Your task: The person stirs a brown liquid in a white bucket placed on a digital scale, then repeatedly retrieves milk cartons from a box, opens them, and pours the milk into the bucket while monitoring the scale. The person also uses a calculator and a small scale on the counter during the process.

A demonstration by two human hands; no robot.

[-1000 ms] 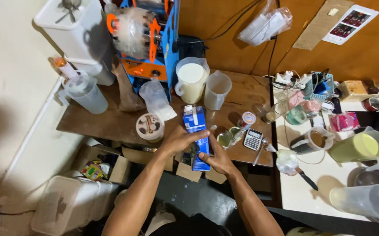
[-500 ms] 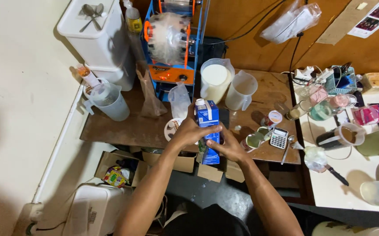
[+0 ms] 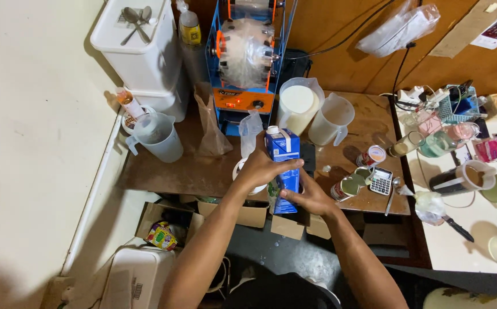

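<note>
Blue carton (image 3: pixel 283 150) — gripped by both hands (image 3: pixel 265 170) (image 3: pixel 308 197) — overhangs table edge (image 3: pixel 202 193).

Two bare forearms come up from the near edge, no sleeves showing down to the elbows. No watch, bracelet, rings or gloves on the left hand (image 3: pixel 263 170) or the right hand (image 3: pixel 310 197). Fingernails too small to make out. Dark clothing, black or near it, covers the torso at the bottom centre; its cut is unclear.
</note>
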